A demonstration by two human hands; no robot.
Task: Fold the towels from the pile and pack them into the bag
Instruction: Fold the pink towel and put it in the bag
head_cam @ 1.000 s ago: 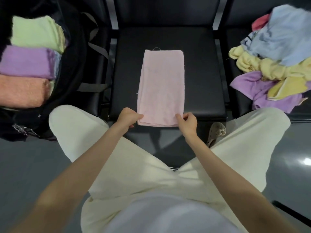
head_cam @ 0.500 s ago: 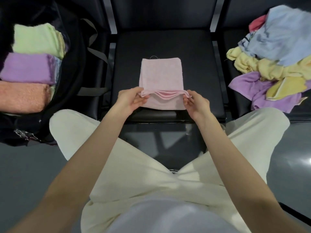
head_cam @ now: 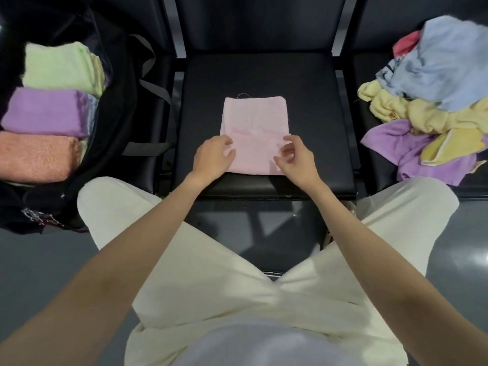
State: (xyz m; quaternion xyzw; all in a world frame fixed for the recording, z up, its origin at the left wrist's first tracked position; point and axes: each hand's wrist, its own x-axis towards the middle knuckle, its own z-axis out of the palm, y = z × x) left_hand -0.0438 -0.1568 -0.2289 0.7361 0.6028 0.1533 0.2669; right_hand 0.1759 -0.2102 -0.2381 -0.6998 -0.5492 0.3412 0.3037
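A pink towel [head_cam: 254,120] lies folded in half on the middle black seat [head_cam: 317,107]. The folded-over edge lies across the towel's middle. My left hand [head_cam: 214,157] rests at the towel's near left edge with relaxed fingers touching the cloth. Over the near right part my right hand [head_cam: 294,159] has loosely curled fingers and grips nothing. The open black bag [head_cam: 118,101] on the left holds folded green [head_cam: 60,67], purple [head_cam: 45,112] and orange [head_cam: 37,157] towels. On the right seat is the unfolded pile [head_cam: 433,101].
The pile has blue, yellow, purple and red towels tumbled together. Grey bag straps [head_cam: 155,91] hang between the bag and the middle seat. My legs in cream trousers [head_cam: 211,273] straddle the seat's front edge above a grey floor.
Both hands lifted the towel's near end and carried it away from me onto the far half, halving its length. They have let go and drawn back toward the near edge.
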